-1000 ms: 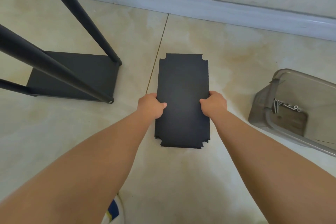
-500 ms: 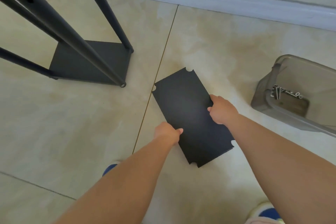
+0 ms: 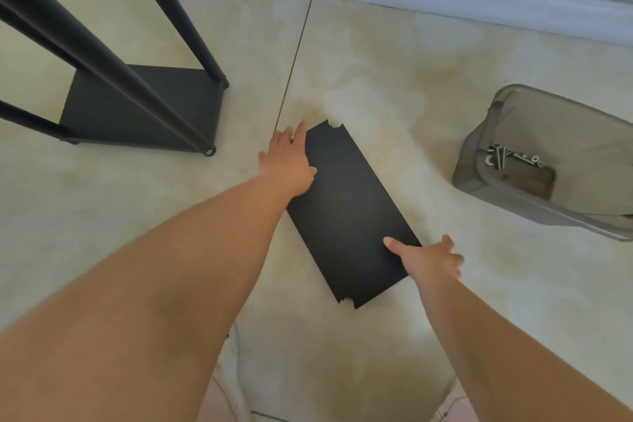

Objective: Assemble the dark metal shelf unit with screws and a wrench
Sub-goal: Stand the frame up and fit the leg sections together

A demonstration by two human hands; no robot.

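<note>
Hands first: left hand lies w/ fingers stretched along the far-left long edge of the shelf panel, thumb on top, pressing rather than clasping. Right hand is at the near-right edge, thumb flat on the panel's face, other fingers loosely bent off the side; not a real clasp, as far as I can tell.

Change: a sec ago both hands clamped the long edges at mid-length and the panel ran straight away from the person. It's since been swung anticlockwise and both grips have loosened, left slid up toward the far end, right down toward the near end.

Meaning, prob: panel is being turned for carrying over to the frame, which stands on the floor well left.

Long axis now diagonal, far-left to near-right; far notched end points roughly at the tile seam. Bin w/ screws sits to the right, untouched.
</note>
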